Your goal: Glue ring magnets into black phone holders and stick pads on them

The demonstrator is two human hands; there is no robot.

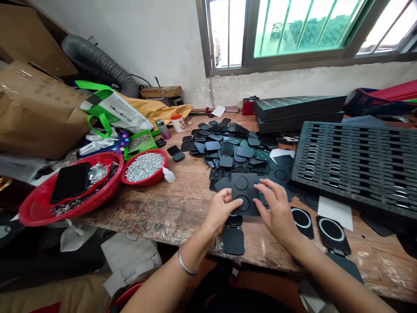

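Observation:
A thin dark sheet (246, 182) printed or cut with ring shapes is held up near the table's front. My left hand (223, 208) grips its left edge, thumb on the front face and fingers curled behind. Over the sheet's right part is my right hand (275, 208), its thumb and fingers apart and the fingertips at the surface. Just below the sheet lies a black folding piece with a square pad (233, 240). To the right of my right hand are black pads with white rings, one (331, 229) on a hinged piece and another (302, 222) beside it.
A heap of black square parts (226, 148) covers the table's middle. Red baskets hold small metal parts (145, 167) and a dark phone-like slab (71, 182). A slotted foam tray (352, 161) stands right, near stacked foam blocks (296, 111). A mug (178, 124) and small white bottle (168, 175) stand left.

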